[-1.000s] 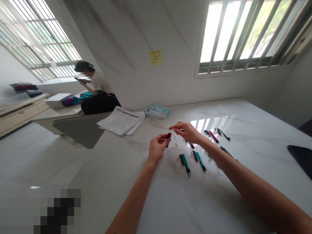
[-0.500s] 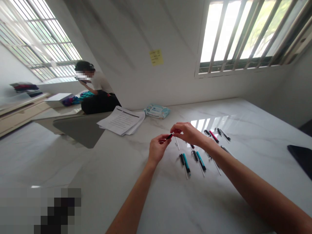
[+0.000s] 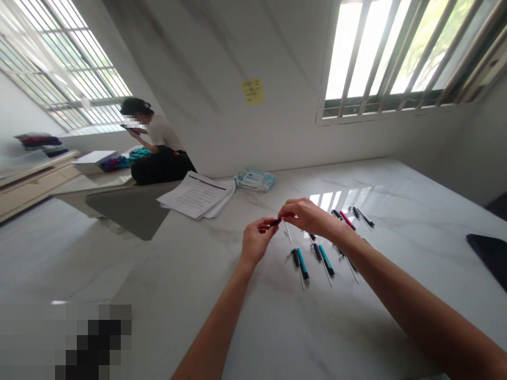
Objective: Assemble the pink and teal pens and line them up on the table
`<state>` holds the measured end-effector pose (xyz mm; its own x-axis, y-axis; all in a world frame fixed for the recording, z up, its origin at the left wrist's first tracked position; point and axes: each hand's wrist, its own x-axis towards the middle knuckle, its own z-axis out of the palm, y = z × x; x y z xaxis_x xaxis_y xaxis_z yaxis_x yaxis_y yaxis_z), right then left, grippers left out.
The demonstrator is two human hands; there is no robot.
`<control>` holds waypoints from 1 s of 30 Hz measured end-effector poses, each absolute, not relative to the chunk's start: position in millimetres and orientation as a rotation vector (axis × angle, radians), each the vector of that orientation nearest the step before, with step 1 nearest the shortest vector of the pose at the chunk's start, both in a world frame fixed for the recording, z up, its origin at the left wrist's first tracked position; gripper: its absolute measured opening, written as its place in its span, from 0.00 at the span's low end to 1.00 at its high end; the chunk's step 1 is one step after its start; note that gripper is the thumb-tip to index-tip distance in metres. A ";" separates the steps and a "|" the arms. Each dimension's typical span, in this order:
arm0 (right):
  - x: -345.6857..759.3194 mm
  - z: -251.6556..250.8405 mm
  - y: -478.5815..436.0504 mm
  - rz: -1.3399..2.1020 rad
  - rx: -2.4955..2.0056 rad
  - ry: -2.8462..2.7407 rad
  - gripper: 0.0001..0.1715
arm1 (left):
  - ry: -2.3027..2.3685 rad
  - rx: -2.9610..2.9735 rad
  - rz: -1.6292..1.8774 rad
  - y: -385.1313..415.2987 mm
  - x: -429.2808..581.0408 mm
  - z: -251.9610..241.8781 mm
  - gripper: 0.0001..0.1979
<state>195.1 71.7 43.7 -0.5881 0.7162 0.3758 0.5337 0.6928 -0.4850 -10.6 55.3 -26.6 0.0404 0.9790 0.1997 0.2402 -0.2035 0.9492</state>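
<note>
On the white marble table [image 3: 186,285], your right hand [image 3: 304,216] has closed in on the black-and-red pen part [image 3: 274,222]; your left hand [image 3: 256,241] pinches one end, your right grasps the other (the laid-out pens [image 3: 303,264] lie just beside).

Light: bright daylight from barred windows [image 3: 368,53] | Glare: reflections on marble tabletop [image 3: 336,198] | Edges: wide-angle warping

Left hand [image 3: 256,241] and right hand [image 3: 307,217] meeting up front!
We're pinching tight with both, forearms [image 3: 380,266] stretched out long and forward.
</note>
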 end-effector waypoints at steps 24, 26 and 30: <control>173.2 -0.1 74.3 0.257 -1.892 -2.365 0.12 | 1.301 1.443 1.282 59.1 -12.0 -29.6 0.13; 174.6 0.8 74.1 0.263 -1.911 -2.360 0.12 | 1.311 1.448 1.285 59.3 -12.3 -29.6 0.13; 174.2 0.7 73.5 0.262 -1.954 -2.341 0.12 | 1.321 1.462 1.278 59.3 -12.8 -29.4 0.13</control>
<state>174.2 73.5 0.7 -0.1827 0.9820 -0.0476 0.9682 0.1713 -0.1824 -12.8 59.3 -29.4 -0.0426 0.9835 0.1760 0.2082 -0.1635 0.9643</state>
